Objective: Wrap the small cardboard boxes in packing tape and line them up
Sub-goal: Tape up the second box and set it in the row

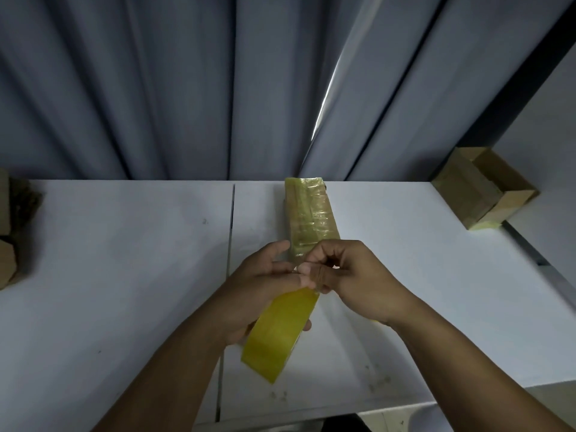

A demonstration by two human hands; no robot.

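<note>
The head view looks down on a white table point(124, 260) where a row of wrapped boxes point(308, 213), glossy with yellowish tape, lies end to end and runs away from the person toward a grey-blue curtain point(187, 88). Just nearer the camera than the row's near end, both bare hands meet above the table. The left hand point(265, 285) grips a tape roll point(277, 335) of translucent yellow packing tape, with fingers curled over its top and the thumb showing at its lower side; the roll tilts down toward the person, below the row. The right hand point(352, 275), close against the left and just right of the row's near end, has its fingers tightly bent and pinches the roll's upper edge; whether a loose tape end sits between them is too blurred to tell. Well to the right of the row, plain cardboard boxes point(480, 188) stand in the corner by the wall. Far to the left of the row, more brown cardboard point(6, 244) sits at the table's edge. A thin seam point(230, 229) in the table runs just left of the row.
</note>
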